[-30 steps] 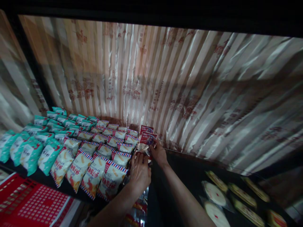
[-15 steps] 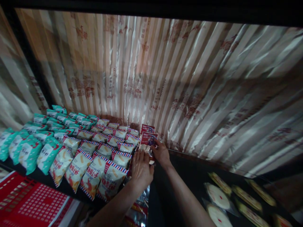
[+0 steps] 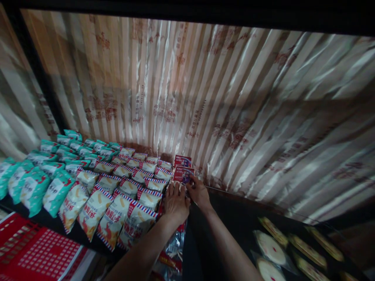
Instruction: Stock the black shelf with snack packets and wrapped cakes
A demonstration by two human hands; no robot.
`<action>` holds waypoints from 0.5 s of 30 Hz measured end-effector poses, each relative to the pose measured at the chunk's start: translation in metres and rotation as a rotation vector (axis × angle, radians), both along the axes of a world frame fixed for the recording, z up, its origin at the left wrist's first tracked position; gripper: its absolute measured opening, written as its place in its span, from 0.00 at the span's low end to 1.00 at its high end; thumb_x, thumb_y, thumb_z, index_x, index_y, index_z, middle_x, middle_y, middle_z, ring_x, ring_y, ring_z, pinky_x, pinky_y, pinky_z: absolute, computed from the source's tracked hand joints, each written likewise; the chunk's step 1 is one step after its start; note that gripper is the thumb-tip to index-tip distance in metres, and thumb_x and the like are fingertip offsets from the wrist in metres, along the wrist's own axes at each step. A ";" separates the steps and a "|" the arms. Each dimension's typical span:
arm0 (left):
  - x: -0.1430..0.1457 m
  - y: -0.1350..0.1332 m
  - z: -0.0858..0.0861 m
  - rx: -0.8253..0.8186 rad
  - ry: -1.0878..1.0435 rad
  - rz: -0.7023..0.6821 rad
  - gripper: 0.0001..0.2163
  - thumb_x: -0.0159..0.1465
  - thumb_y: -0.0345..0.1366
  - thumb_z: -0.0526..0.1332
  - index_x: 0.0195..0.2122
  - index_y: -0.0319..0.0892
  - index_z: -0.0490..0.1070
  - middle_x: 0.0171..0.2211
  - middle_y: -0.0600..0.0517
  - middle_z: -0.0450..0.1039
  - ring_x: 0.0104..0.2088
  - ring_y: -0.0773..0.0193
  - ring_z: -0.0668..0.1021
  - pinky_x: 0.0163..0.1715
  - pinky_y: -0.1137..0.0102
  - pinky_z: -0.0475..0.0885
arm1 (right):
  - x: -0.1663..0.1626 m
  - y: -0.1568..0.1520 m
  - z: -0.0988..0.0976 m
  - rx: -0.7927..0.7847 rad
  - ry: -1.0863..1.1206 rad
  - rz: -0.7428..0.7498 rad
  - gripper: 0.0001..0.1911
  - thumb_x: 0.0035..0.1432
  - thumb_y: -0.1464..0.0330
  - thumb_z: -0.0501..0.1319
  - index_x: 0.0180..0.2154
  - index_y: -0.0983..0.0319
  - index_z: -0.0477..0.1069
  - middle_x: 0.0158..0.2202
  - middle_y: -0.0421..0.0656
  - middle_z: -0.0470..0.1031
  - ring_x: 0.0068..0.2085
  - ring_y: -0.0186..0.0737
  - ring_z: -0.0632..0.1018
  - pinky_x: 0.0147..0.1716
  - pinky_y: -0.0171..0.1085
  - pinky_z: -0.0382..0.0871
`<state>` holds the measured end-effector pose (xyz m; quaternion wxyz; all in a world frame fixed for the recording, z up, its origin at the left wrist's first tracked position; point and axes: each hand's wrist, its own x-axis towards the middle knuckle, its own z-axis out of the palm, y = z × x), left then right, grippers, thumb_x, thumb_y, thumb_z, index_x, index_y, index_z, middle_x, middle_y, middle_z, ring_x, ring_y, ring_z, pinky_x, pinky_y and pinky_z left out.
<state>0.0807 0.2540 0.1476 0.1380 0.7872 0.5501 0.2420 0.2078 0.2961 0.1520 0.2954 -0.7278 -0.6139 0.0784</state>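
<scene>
On a dark shelf, my right hand [image 3: 199, 192] pinches the lower edge of a red snack packet [image 3: 183, 174] that stands upright at the back of a row. A second red packet [image 3: 182, 160] stands just behind it. My left hand [image 3: 176, 202] lies beside the right one, fingers stretched forward and resting on the packets in front of the held one. To the left stand rows of white snack bags with red-and-blue striped tops [image 3: 132, 223].
Teal snack bags [image 3: 32, 187] fill the shelf's left end. A red plastic basket [image 3: 35, 257] sits below at the lower left. Round flat cakes in clear wrap [image 3: 271, 248] lie on the dark shelf at the lower right. A shiny striped curtain [image 3: 205, 97] backs the shelf.
My left hand has slid forward along the shelf until it sits right beside my right hand. The red packet has settled slightly lower and more upright.
</scene>
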 end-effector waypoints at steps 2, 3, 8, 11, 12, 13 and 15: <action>0.001 0.001 -0.002 -0.017 0.003 0.014 0.23 0.63 0.39 0.49 0.59 0.38 0.59 0.61 0.43 0.56 0.62 0.49 0.55 0.59 0.53 0.54 | 0.000 0.000 0.001 -0.018 -0.028 -0.009 0.21 0.55 0.65 0.55 0.51 0.60 0.67 0.43 0.45 0.74 0.42 0.39 0.75 0.44 0.37 0.68; 0.001 0.001 -0.003 -0.019 0.001 0.018 0.23 0.63 0.39 0.49 0.59 0.38 0.59 0.61 0.43 0.56 0.62 0.49 0.55 0.59 0.53 0.54 | -0.001 0.000 0.001 -0.015 -0.065 -0.022 0.20 0.55 0.64 0.55 0.50 0.59 0.68 0.44 0.45 0.74 0.44 0.40 0.75 0.45 0.38 0.67; 0.003 0.001 -0.001 -0.043 -0.019 0.025 0.25 0.62 0.38 0.50 0.59 0.35 0.58 0.61 0.41 0.56 0.62 0.46 0.56 0.59 0.53 0.54 | -0.006 0.007 0.004 0.133 -0.343 0.057 0.18 0.56 0.65 0.54 0.47 0.64 0.72 0.56 0.52 0.65 0.59 0.49 0.62 0.57 0.46 0.53; 0.004 0.002 0.000 -0.055 -0.024 0.048 0.26 0.61 0.37 0.50 0.60 0.33 0.56 0.61 0.40 0.56 0.62 0.46 0.56 0.58 0.53 0.54 | -0.015 0.017 0.004 0.082 -0.358 0.114 0.20 0.57 0.65 0.54 0.50 0.63 0.70 0.58 0.49 0.64 0.60 0.48 0.59 0.56 0.47 0.54; 0.005 0.002 0.000 -0.056 -0.025 0.059 0.25 0.61 0.36 0.50 0.60 0.32 0.56 0.61 0.40 0.56 0.62 0.46 0.56 0.58 0.53 0.54 | -0.018 0.021 0.004 0.047 -0.347 0.113 0.21 0.57 0.64 0.54 0.52 0.61 0.68 0.58 0.48 0.64 0.61 0.49 0.59 0.56 0.48 0.54; 0.005 0.003 -0.001 -0.057 -0.027 0.067 0.25 0.61 0.36 0.50 0.60 0.32 0.57 0.61 0.40 0.56 0.62 0.46 0.56 0.58 0.53 0.54 | -0.021 0.025 0.003 0.011 -0.335 0.108 0.21 0.58 0.63 0.54 0.53 0.59 0.67 0.59 0.46 0.63 0.61 0.50 0.58 0.55 0.49 0.54; 0.005 0.003 -0.003 -0.056 -0.035 0.073 0.25 0.61 0.37 0.50 0.58 0.32 0.58 0.61 0.40 0.56 0.62 0.46 0.56 0.58 0.54 0.54 | -0.026 0.031 0.003 -0.051 -0.318 0.110 0.22 0.58 0.62 0.54 0.54 0.56 0.65 0.60 0.44 0.62 0.62 0.52 0.56 0.55 0.52 0.52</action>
